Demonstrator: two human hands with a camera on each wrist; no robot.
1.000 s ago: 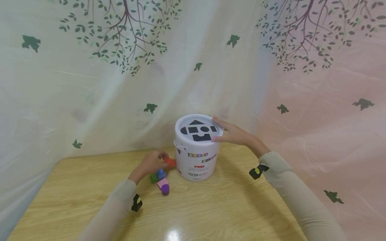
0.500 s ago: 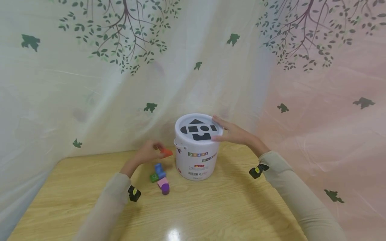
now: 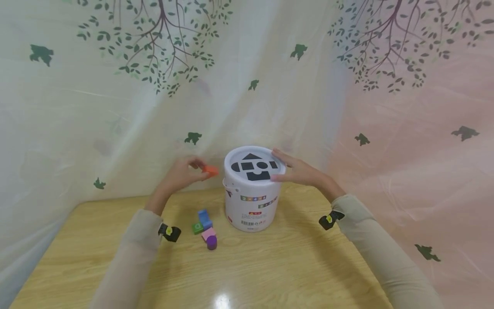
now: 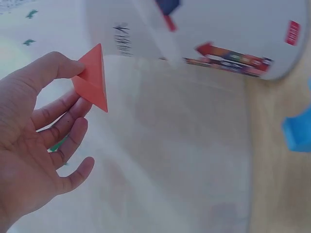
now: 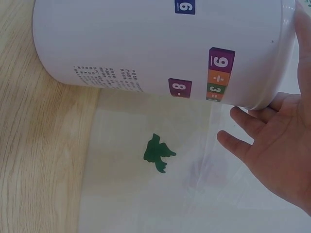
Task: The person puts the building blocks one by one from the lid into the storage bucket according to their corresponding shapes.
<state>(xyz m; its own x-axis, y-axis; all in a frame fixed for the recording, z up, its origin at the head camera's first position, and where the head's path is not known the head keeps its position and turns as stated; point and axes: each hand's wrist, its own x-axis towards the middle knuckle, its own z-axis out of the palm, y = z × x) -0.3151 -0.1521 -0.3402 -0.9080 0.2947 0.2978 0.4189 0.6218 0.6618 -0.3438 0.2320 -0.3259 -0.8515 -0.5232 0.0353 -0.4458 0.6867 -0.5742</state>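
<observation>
Thumb and fingertips of my left hand (image 3: pixel 179 174) pinch an orange-red triangular block (image 3: pixel 210 171), held in the air just left of the white bucket (image 3: pixel 252 206). The left wrist view shows the block's (image 4: pixel 92 77) slanted faces, with the lower fingers loose beneath it. Dark shaped holes, among them a triangle, a square and a circle, mark the bucket's lid (image 3: pixel 266 156). My right hand (image 3: pixel 301 171) rests on the lid's right rim, thumb in front and fingers behind, spread rather than curled. Some of its fingertips are hidden behind the rim in the right wrist view.
On the wooden table (image 3: pixel 293 262), left of the bucket, lie a blue block (image 3: pixel 205 219), a green block (image 3: pixel 197 228), a pink block (image 3: pixel 208 233) and a purple cylinder (image 3: pixel 211 243). A leaf-printed curtain (image 3: pixel 146 116) hangs behind. The bucket's handle (image 3: pixel 230 187) hangs at its left side.
My left hand has lifted the triangular block from the table beside the bucket up to about lid height. The right hand and bucket stay where they were.
</observation>
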